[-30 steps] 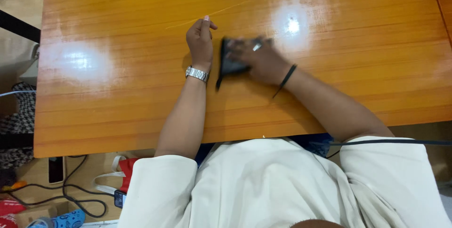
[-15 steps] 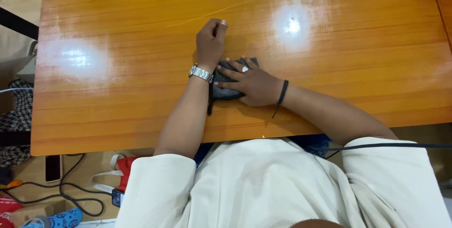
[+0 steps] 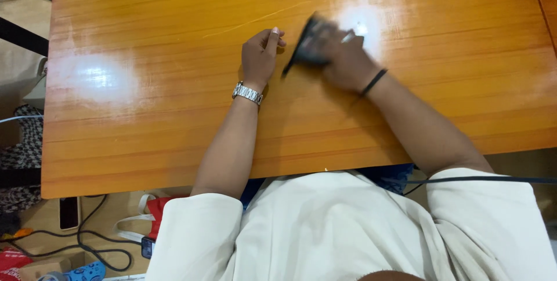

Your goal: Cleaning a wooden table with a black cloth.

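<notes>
A glossy orange wooden table point(image 3: 145, 112) fills the view. My right hand point(image 3: 342, 54), with a ring and a black band at the wrist, presses flat on a small dark cloth point(image 3: 304, 49) near the table's middle; both are motion-blurred. My left hand point(image 3: 261, 54), with a metal watch on its wrist, rests on the table just left of the cloth as a loose fist holding nothing.
Bright light reflections lie on the tabletop at left and near the cloth. Below the near edge, the floor holds black cables point(image 3: 93, 246), a red and white bag point(image 3: 154, 211), a dark phone point(image 3: 68, 211) and a blue patterned object point(image 3: 81, 272).
My right hand slid the dark cloth toward me half a second ago, then away and to the right now. My left hand stayed almost still.
</notes>
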